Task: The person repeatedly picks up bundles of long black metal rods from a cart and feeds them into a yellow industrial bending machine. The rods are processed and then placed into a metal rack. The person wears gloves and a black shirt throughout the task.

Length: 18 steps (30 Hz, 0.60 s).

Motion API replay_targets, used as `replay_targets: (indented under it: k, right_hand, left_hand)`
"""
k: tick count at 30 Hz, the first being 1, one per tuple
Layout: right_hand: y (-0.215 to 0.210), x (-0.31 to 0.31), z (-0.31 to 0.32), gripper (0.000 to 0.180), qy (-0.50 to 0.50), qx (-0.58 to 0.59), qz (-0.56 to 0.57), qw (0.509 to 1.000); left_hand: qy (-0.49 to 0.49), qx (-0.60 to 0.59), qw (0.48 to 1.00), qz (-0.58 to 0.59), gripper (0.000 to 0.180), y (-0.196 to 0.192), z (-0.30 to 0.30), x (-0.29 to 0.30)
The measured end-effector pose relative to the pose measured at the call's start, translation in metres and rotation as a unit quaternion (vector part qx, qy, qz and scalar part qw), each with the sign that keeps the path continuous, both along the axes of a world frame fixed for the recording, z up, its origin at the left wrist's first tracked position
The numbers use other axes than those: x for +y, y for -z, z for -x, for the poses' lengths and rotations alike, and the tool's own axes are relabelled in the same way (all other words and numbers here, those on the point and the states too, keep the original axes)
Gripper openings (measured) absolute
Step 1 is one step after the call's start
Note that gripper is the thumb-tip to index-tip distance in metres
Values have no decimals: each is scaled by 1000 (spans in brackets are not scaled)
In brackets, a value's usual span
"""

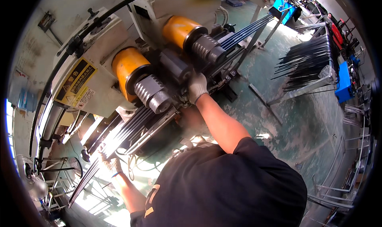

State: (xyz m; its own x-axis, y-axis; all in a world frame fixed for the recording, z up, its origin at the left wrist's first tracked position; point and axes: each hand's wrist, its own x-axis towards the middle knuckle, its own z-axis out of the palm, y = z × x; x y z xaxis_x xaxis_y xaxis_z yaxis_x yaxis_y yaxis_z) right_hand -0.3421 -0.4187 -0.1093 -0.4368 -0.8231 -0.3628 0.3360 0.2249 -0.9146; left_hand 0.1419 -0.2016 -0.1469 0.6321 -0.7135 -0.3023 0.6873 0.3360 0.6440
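Your left hand (111, 165) reaches near-left to dark rods (135, 121) running past the left orange roller (129, 64); finger grip cannot be told. Your right hand (197, 88) extends far, beside the grey cylinder (173, 64), finger state indeterminable.

Here's the worn green painted floor (294, 135), spreading right of the cream machine with two orange cylinders (131, 64), and it's carrying plenty! A grey metal rack (306, 90) stands on it, right of the machine, loaded with a splayed mass of thin black rods (304, 64). Over at the machine, long slim dark metal bars (133, 122) lie side by side along its narrow steel bed (151, 134), jutting out left.
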Motion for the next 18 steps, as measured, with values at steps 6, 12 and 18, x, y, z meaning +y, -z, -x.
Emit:
replay_targets:
  k: [6, 12, 18]
  right_hand:
    - [15, 26, -6, 46, -29, 3, 77, 997]
    - [40, 83, 42, 60, -38, 47, 90, 994]
    - [97, 135, 84, 62, -25, 74, -47, 996]
  left_hand:
    - [32, 58, 997, -38, 36, -16, 55, -19]
    - [-129, 101, 986, 27, 29, -19, -1, 0]
    - [-139, 88, 986, 24, 31, -4, 23, -15]
